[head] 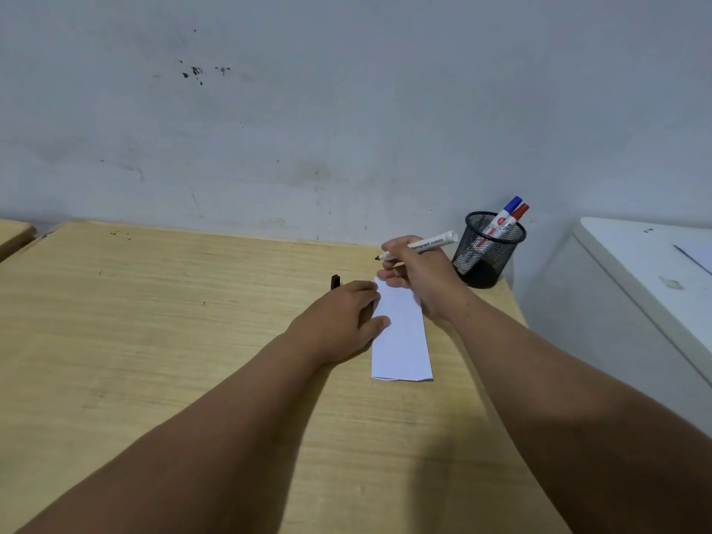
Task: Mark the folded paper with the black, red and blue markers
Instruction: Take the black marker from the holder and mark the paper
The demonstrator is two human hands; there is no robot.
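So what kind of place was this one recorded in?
Probably a plain study or office corner: a wooden desk pushed against a scuffed bare wall, with a mesh pen holder holding markers at its far corner.

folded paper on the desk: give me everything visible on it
The folded paper is a plain white, narrow strip, creased with a layered fold showing at its near end. It lies flat on the wooden desk, long axis running away from the person. No marks show on it. The left hand pins its left edge with fingers and thumb; the right hand, holding an uncapped black marker, covers its far end.
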